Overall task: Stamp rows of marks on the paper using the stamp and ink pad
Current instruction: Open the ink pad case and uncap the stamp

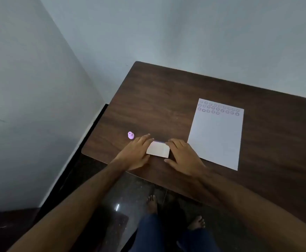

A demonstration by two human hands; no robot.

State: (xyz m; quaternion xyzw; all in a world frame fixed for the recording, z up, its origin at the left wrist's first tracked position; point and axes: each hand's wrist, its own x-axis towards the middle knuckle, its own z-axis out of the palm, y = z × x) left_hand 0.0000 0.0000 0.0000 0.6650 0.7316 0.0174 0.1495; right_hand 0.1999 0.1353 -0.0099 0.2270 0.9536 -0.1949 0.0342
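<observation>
A small white rectangular ink pad case (158,149) lies near the table's front edge, its lid down with a thin blue strip showing at its far edge. My left hand (137,153) grips its left side and my right hand (182,155) grips its right side, fingers curled around the ends. A pink stamp (130,135) stands alone on the table just left of my left hand, touched by neither hand. A white sheet of paper (216,139) lies to the right, with three rows of ring-shaped marks along its far edge and part of another row beneath.
The dark wooden table (159,99) stands against pale walls in a corner. Its left and front edges run close to my hands. Below the front edge I see a glossy dark floor and my bare feet.
</observation>
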